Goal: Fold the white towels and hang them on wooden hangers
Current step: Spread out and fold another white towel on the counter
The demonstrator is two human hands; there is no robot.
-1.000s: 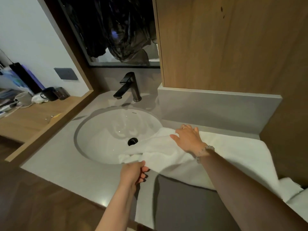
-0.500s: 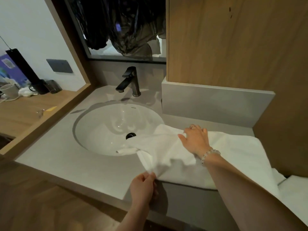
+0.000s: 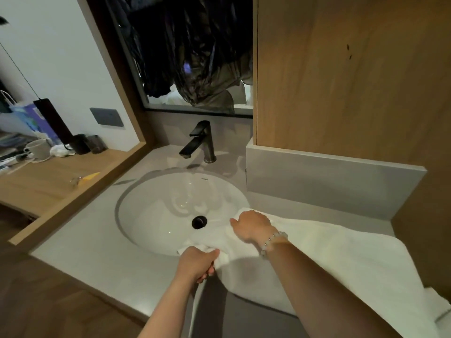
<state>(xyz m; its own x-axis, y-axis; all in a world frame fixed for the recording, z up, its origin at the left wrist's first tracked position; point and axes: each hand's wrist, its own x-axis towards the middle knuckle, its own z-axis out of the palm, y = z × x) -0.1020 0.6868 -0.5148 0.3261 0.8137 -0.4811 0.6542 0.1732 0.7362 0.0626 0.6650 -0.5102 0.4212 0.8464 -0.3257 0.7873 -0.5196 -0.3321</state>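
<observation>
A white towel (image 3: 341, 250) lies spread over the grey counter to the right of the sink, its left end reaching over the basin rim. My left hand (image 3: 197, 263) grips the towel's near left corner at the front of the basin. My right hand (image 3: 252, 226), with a bead bracelet at the wrist, holds the towel's far left edge with fingers curled over the cloth. No wooden hanger is in view.
The white round sink (image 3: 156, 215) with a black drain (image 3: 199, 222) and a black faucet (image 3: 201, 141) fills the middle. A wooden panel (image 3: 341, 81) and grey backsplash (image 3: 329, 181) stand right. A wooden shelf (image 3: 36, 184) at left holds a mug (image 3: 39, 148) and small items.
My left hand has moved up toward the basin's front rim, still holding the towel corner. My right hand has shifted left along the far edge and curled onto the cloth.
</observation>
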